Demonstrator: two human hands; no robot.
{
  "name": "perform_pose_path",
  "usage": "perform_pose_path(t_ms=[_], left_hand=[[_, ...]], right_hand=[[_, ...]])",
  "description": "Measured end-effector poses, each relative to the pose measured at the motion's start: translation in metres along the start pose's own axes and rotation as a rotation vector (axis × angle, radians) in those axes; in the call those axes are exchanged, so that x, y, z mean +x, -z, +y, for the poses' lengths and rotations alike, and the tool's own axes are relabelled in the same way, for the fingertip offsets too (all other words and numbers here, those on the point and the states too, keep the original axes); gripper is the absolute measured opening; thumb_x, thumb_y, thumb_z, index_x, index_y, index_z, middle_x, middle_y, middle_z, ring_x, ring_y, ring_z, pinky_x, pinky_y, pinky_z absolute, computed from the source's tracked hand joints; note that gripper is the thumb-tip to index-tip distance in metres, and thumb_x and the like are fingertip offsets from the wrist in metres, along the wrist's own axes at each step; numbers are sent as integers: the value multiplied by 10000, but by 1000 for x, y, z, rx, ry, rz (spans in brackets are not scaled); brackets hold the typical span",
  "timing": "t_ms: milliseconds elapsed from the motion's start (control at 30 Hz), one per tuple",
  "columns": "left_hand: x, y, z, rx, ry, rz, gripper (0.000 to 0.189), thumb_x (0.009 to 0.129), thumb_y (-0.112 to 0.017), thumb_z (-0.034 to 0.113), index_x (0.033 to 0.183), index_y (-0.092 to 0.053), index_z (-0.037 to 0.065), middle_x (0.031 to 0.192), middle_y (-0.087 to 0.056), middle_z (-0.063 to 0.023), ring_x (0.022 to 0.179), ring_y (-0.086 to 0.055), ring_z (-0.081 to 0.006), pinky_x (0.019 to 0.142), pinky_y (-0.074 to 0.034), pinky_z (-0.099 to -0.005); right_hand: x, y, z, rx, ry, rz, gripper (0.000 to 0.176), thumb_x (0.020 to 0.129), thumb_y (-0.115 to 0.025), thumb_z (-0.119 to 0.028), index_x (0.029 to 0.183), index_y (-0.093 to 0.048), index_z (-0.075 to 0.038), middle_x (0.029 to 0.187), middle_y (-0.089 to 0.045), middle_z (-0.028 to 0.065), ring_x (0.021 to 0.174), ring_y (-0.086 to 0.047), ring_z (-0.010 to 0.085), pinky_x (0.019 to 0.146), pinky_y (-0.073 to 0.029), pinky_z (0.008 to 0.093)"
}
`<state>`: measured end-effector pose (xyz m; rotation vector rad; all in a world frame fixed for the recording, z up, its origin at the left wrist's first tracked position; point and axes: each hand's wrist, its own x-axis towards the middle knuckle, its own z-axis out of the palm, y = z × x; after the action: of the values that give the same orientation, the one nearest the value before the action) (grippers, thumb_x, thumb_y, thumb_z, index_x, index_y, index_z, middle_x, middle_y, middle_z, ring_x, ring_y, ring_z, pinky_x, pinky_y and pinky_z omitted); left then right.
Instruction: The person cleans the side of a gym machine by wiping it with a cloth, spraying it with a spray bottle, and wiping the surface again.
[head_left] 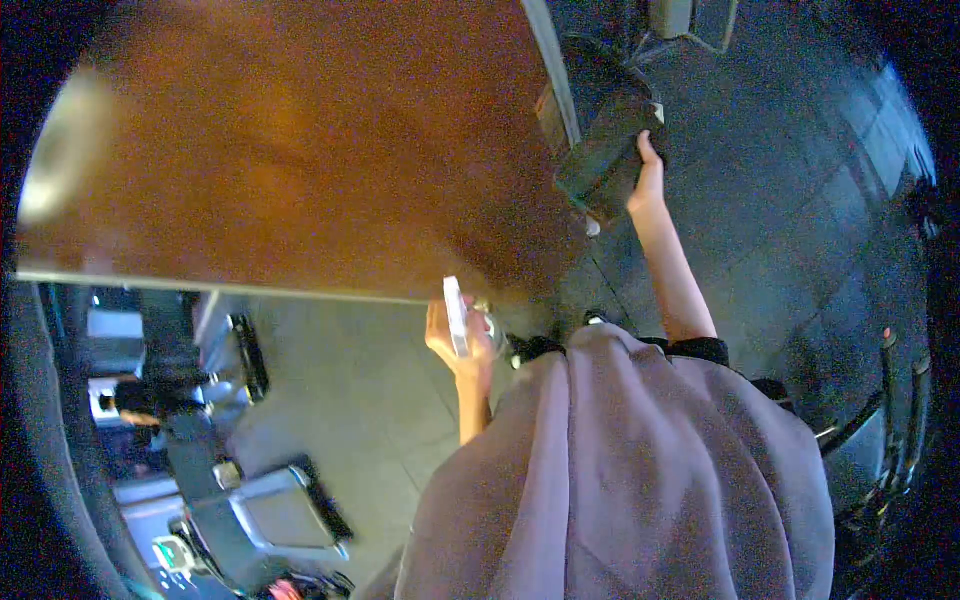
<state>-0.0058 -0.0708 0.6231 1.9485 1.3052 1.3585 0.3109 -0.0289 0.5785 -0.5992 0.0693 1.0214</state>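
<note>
Near the edge of a large reddish-brown surface (300,150), my left hand (462,338) is closed on a thin white object (455,312), seen nearly edge-on. Something small and shiny shows beside its fingers, too blurred to name. To the right, my right hand (648,175) grips a dark, flat, box-like object (608,160) by its right side, with the thumb on top. That dark object is held beyond the brown surface's right end, over the dark floor.
Exercise machines (290,510) stand at the lower left, with a person (150,398) beside them. Grey tiled floor (360,400) lies below the brown surface. Metal-framed furniture (690,20) is at the top right, and dark posts (905,410) rise at the right edge.
</note>
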Motion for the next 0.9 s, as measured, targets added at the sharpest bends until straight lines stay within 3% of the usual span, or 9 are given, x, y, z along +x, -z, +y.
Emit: perform_pose_path(t_ms=[167, 233, 333, 433, 533, 700, 733, 800, 900], left_hand=[[-1, -7, 2, -66, 58, 70, 175, 666, -544, 105, 768, -588, -30, 646, -537, -77, 420, -495, -140, 410, -395, -282], [6, -5, 1, 14, -245, 81, 176, 660, -556, 104, 769, -593, -29, 626, -526, -65, 438, -505, -130, 413, -397, -266], [-2, -1, 4, -26, 27, 14, 190, 654, -570, 112, 780, -601, -27, 639, -543, -71, 480, -523, -141, 442, -416, -278], [-7, -9, 17, -23, 112, 49, 198, 653, -565, 123, 780, -607, -23, 680, -564, -111, 584, -538, -230, 540, -436, -332], [-10, -9, 17, 20, 76, 50, 210, 620, -555, 105, 781, -613, -16, 713, -576, -149, 666, -546, -313, 625, -451, -383], [-19, -9, 12, 76, 238, 91, 216, 602, -561, 101, 785, -622, 2, 702, -569, -132, 628, -545, -288, 584, -447, -364], [-20, -8, 13, 113, 289, 87, 215, 601, -560, 97, 784, -624, 7, 702, -569, -128, 615, -545, -281, 571, -446, -357], [-21, -9, 8, 86, 401, 100, 211, 604, -554, 88, 787, -632, 19, 705, -570, -117, 601, -545, -269, 553, -445, -348], [-51, 24, -6, 172, 222, 77, 197, 608, -540, 61, 780, -628, 21, 699, -565, -112, 601, -567, -243, 544, -459, -352]], right_hand=[[-9, -3, -21, -137, 86, -10, 257, 824, -612, -251, 988, -611, -54, 977, -641, 85, 874, -598, 268, 821, -468, 420], [-11, -5, -17, -156, 65, -62, 250, 827, -609, -233, 996, -609, -50, 981, -641, 87, 877, -600, 269, 818, -470, 419], [-14, -12, -9, -127, 3, -68, 272, 845, -597, -121, 1096, -573, -18, 1090, -599, 70, 983, -567, 240, 864, -452, 376], [-16, -21, 5, -477, 430, 125, 444, 758, -708, -84, 1162, -545, 2, 1163, -566, 69, 1032, -530, 205, 920, -410, 338], [0, -33, 22, -664, 774, -17, 623, 739, -737, -69, 1265, -418, 25, 1246, -517, 114, 1101, -505, 226, 968, -388, 364], [2, -85, 56, -621, 890, -116, 231, 798, -698, -103, 978, -611, 13, 890, -670, 80, 777, -622, 148, 741, -478, 284], [5, -90, 63, -704, 852, -124, 329, 781, -681, -58, 1064, -557, 56, 1028, -631, 140, 897, -597, 192, 817, -454, 309], [48, -78, 100, -625, 1232, -177, 351, 809, -671, -90, 1112, -546, 35, 1094, -600, 120, 920, -575, 212, 830, -435, 324], [-7, -85, 99, -951, 1474, -278, 378, 788, -633, -34, 1139, -521, 44, 1206, -519, 184, 1127, -469, 311, 994, -312, 393]])
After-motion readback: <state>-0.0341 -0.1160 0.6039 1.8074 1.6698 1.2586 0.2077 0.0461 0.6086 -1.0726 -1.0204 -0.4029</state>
